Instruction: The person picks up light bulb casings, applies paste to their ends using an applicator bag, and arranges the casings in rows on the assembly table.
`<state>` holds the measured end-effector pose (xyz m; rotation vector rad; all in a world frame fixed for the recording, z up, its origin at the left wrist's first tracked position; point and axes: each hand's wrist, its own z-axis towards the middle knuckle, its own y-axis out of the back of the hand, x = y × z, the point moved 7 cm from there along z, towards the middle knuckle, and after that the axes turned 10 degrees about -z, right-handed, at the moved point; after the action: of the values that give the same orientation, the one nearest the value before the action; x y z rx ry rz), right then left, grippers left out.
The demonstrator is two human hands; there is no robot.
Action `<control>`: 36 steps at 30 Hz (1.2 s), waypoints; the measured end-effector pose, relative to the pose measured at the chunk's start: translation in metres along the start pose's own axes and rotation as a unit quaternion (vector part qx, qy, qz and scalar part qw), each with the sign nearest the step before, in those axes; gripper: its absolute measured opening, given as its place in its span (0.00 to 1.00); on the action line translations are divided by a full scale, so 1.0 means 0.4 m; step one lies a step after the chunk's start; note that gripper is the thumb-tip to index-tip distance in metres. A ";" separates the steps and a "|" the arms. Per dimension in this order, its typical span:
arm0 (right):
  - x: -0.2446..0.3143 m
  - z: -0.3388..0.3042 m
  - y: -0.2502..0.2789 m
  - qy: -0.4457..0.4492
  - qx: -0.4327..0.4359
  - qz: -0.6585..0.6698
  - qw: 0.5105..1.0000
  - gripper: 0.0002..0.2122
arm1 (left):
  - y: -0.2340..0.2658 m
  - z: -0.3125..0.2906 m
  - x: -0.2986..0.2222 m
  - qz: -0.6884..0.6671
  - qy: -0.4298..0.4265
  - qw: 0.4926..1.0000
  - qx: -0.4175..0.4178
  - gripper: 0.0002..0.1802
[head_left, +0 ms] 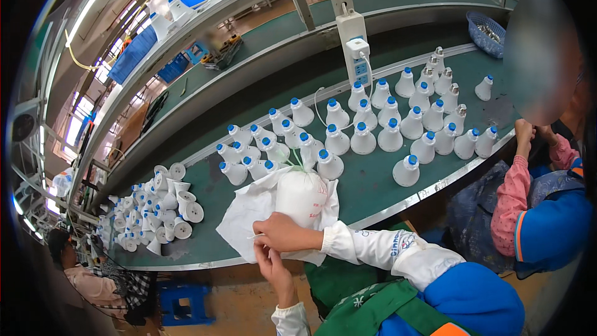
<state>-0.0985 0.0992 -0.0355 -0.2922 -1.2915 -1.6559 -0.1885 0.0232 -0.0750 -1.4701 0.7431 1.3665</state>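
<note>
Green bench; white bag beyond right hand, left hand; fingers bunched; hold unclear

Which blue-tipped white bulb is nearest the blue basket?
The bulb standing by itself in front of that basket; all the other blue-tipped bulbs are farther from it.

Green bench, glowing tube light; blue stool on tan floor.

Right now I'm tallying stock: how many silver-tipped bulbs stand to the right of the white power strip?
6 show, clustered together: a rear pair, a middle pair and a near pair. Others may be hidden behind them.
</note>
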 end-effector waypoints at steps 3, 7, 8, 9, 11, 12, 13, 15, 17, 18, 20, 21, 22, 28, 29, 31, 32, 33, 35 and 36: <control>0.022 -0.001 0.038 -0.008 0.019 0.004 1.000 0.09 | -0.042 0.014 0.036 -0.068 0.032 0.994 0.080 0.24; 0.002 -0.015 0.054 -0.034 0.011 0.008 0.999 0.09 | -0.069 0.025 0.067 -0.136 0.033 0.988 0.067 0.18; 0.006 -0.021 0.087 -0.003 -0.055 0.007 0.998 0.09 | -0.072 0.030 0.075 -0.156 0.028 0.985 0.060 0.16; 0.011 -0.033 0.119 0.030 -0.120 0.006 0.992 0.09 | -0.074 0.035 0.083 -0.159 0.030 0.985 0.061 0.16; 0.006 -0.096 0.249 0.055 -0.306 -0.070 0.948 0.10 | -0.067 0.043 0.097 -0.083 0.022 0.996 0.030 0.15; -0.028 -0.125 0.297 0.006 -0.319 -0.120 0.940 0.10 | -0.074 0.042 0.099 -0.086 0.022 0.996 0.028 0.15; -0.063 -0.156 0.347 -0.043 -0.331 -0.171 0.927 0.10 | -0.079 0.040 0.095 -0.081 0.008 0.997 0.010 0.16; -0.170 -0.189 0.373 -0.232 -0.190 -0.186 0.936 0.12 | -0.093 0.039 0.090 -0.076 -0.003 0.997 -0.007 0.18; -0.209 -0.187 0.345 -0.289 -0.097 -0.234 0.923 0.13 | -0.097 0.043 0.090 -0.131 0.005 0.989 -0.068 0.19; -0.241 -0.191 0.319 -0.342 -0.003 -0.275 0.898 0.13 | -0.101 0.046 0.087 -0.132 0.006 0.989 -0.063 0.19; -0.250 -0.185 0.284 -0.328 -0.022 -0.254 0.910 0.13 | -0.084 0.061 0.079 -0.163 0.003 0.983 -0.087 0.19; -0.254 -0.184 0.270 -0.310 -0.038 -0.234 0.921 0.14 | -0.084 0.068 0.073 -0.164 0.004 0.983 -0.081 0.19; -0.253 -0.182 0.284 -0.268 -0.120 -0.235 0.927 0.12 | -0.078 0.076 0.070 -0.178 0.008 0.980 -0.090 0.18; -0.343 -0.155 0.314 -0.239 -0.093 -0.221 0.941 0.10 | -0.040 0.111 0.099 -0.217 0.010 0.967 -0.134 0.16; -0.346 -0.154 0.321 -0.241 -0.094 -0.221 0.940 0.10 | -0.033 0.116 0.110 -0.217 0.011 0.967 -0.132 0.16; -0.339 -0.158 0.348 -0.217 -0.148 -0.216 0.940 0.09 | -0.018 0.124 0.123 -0.203 -0.006 0.971 -0.124 0.16; -0.337 -0.160 0.353 -0.220 -0.149 -0.216 0.940 0.09 | -0.020 0.123 0.123 -0.202 -0.005 0.972 -0.122 0.16; -0.331 -0.163 0.363 -0.229 -0.150 -0.279 0.920 0.09 | -0.019 0.122 0.118 -0.197 -0.010 0.973 -0.123 0.16; -0.338 -0.167 0.369 -0.240 -0.152 -0.342 0.896 0.11 | -0.024 0.120 0.109 -0.192 -0.014 0.974 -0.120 0.16; -0.348 -0.168 0.376 -0.242 -0.189 -0.350 0.885 0.13 | -0.028 0.119 0.109 -0.201 -0.005 0.972 -0.125 0.15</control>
<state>0.1135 0.1239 -0.0666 -0.5439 -1.5334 -2.5859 -0.1884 0.0786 -0.1102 -1.6988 0.2468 1.1800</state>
